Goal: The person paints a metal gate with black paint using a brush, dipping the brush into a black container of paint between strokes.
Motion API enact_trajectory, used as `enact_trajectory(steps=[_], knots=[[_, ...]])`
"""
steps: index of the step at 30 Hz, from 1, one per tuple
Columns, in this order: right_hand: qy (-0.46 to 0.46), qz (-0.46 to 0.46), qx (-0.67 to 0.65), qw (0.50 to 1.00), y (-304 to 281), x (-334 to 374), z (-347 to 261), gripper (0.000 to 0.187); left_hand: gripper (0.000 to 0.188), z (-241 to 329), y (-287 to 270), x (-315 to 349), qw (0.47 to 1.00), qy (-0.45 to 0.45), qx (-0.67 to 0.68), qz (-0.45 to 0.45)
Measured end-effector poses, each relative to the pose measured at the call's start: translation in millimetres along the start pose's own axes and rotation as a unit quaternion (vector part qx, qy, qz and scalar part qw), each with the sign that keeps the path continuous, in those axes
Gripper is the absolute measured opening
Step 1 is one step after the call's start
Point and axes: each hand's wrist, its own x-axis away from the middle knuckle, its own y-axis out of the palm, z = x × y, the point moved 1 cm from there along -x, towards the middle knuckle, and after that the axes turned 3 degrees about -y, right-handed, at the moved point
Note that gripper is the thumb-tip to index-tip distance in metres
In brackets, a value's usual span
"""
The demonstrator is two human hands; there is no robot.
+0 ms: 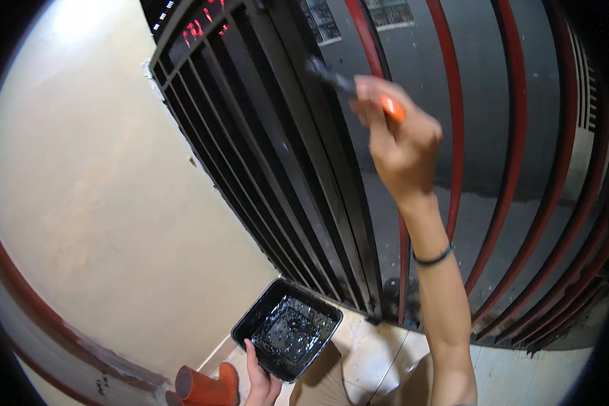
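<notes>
Your right grip [396, 135]: raised high, clenched around the handle of a brush [342, 82]. The brush lies across your fist; an orange handle part shows at the palm side, while the dark head points out past the fingertips, up and to your left. Head blurred by motion; it overlaps the side frame of the black barred gate [331, 155] in view. Whether bristles touch metal, you cannot tell from here. Dark band [433, 257] around your right wrist.

Your left grip [262, 379]: low, grasping a black tray [258, 318] at its near left corner. Thumb lies over the rim; the other fingers are mostly hidden beneath. Tray is held tilted, its inside facing you, dark glossy liquid [294, 328] spread unevenly over the bottom. It sits well below the brush, near the gate's foot.

Farther out: red bars [517, 81] run to the right of the black gate, behind your raised forearm. Cream wall [101, 155] on your left, meeting the gate along a rough, chipped edge. Tiled floor [379, 352] below; orange-red boots [206, 387] stand at its left edge by the wall, just left of your left grip.
</notes>
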Motion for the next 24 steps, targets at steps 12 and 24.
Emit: enact_trajectory(steps=[12,24], knots=[[-0.005,-0.009,-0.011,1.0,37.8,-118.0,0.0,0.026,0.07,4.8,-1.6,10.2,0.993,-0.048,0.076,0.08],[0.079,-0.06,0.013,0.995,-2.7,33.3,-16.0,0.018,0.07,-1.4,-23.7,1.0,0.997,0.002,0.072,-0.012]])
